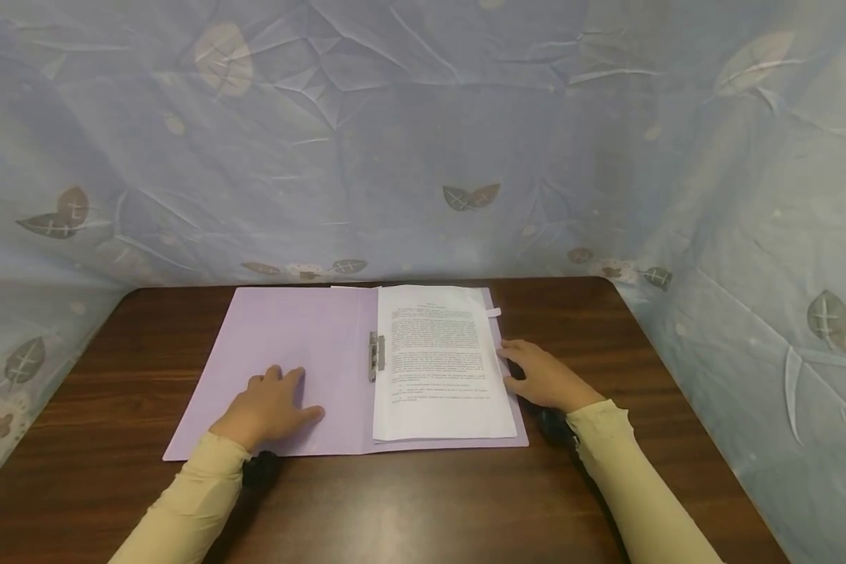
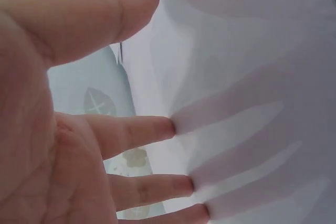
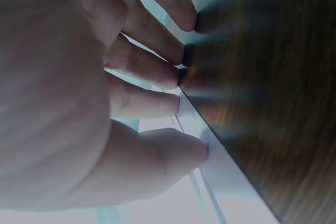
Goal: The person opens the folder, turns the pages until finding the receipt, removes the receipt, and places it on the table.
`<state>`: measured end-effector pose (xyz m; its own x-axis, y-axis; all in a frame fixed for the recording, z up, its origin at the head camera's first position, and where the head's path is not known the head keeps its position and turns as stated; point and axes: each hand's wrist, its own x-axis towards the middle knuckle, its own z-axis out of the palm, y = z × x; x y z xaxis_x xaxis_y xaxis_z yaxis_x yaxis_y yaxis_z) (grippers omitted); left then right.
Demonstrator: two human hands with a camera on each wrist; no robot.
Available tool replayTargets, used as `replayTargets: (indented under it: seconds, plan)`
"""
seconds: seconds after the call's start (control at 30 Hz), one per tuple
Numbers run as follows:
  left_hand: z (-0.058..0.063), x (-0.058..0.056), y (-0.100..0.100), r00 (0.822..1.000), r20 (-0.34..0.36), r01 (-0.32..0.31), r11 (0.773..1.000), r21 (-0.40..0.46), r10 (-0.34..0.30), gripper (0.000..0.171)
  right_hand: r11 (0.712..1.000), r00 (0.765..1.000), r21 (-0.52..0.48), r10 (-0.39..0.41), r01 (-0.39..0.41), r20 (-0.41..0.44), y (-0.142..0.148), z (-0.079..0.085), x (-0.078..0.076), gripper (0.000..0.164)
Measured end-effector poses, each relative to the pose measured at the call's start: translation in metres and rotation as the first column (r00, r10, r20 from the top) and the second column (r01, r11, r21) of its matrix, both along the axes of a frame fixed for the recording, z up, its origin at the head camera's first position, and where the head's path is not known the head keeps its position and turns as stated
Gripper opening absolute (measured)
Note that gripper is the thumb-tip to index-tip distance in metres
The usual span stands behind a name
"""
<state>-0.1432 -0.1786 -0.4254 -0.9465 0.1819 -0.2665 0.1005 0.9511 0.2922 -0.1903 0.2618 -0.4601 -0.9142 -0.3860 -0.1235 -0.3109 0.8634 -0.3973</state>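
Note:
A lilac file folder (image 1: 310, 333) lies open flat on the table. Printed sheets (image 1: 440, 368) rest in a stack on its right half, beside a metal clip (image 1: 377, 356) near the fold. My left hand (image 1: 268, 409) touches the left cover with spread fingertips; the left wrist view shows these fingers (image 2: 139, 135) straight, with nothing in the palm. At the folder's right edge is my right hand (image 1: 544, 377). In the right wrist view its thumb (image 3: 178, 153) touches the folder's border, while the other fingertips reach the edge and the wood beside it.
Dark wooden table (image 1: 423, 501) extends around the folder. A small white tab (image 1: 493, 312) sticks out from the folder's right side. Patterned pale blue cloth (image 1: 395, 157) hangs behind the table and along its sides. Black wrist bands (image 1: 259, 470) sit under both sleeves.

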Motion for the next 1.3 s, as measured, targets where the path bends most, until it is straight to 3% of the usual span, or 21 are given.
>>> replayTargets:
  seconds: [0.17, 0.33, 0.63, 0.83, 1.0, 1.1, 1.3]
  plan:
    - [0.002, -0.010, -0.006, 0.999, 0.006, 0.039, 0.999, 0.022, -0.040, 0.077, 1.000, 1.000, 0.018, -0.002, 0.002, -0.017, 0.001, -0.001, 0.000, 0.057]
    - [0.005, -0.017, -0.018, 0.999, 0.040, 0.034, 0.997, 0.066, -0.036, 0.074, 1.000, 1.000, 0.022, -0.003, 0.004, -0.016, 0.000, -0.001, 0.001, 0.056]
    - [0.006, -0.018, -0.025, 0.998, 0.025, 0.048, 0.996, 0.080, -0.050, 0.073, 1.000, 0.999, 0.003, -0.006, 0.006, -0.032, -0.001, -0.004, 0.001, 0.054]
    - [0.002, -0.021, -0.024, 0.999, -0.038, -0.008, 0.999, 0.054, 0.010, 0.077, 0.999, 0.997, -0.026, -0.025, 0.023, -0.079, -0.003, -0.003, -0.001, 0.054]
    - [-0.001, -0.023, -0.030, 0.995, -0.087, -0.051, 0.999, 0.020, 0.052, 0.088, 0.999, 0.999, -0.033, 0.014, -0.016, -0.035, -0.006, -0.002, 0.001, 0.063]
    - [-0.002, -0.024, -0.033, 0.995, -0.071, -0.073, 0.997, 0.014, 0.074, 0.098, 0.999, 0.999, -0.030, 0.035, -0.035, 0.010, -0.007, -0.002, 0.002, 0.069]
    - [-0.003, -0.025, -0.038, 0.993, 0.013, -0.118, 0.993, 0.028, 0.118, 0.109, 0.999, 0.998, -0.006, 0.052, -0.052, 0.019, -0.010, -0.003, 0.003, 0.069]
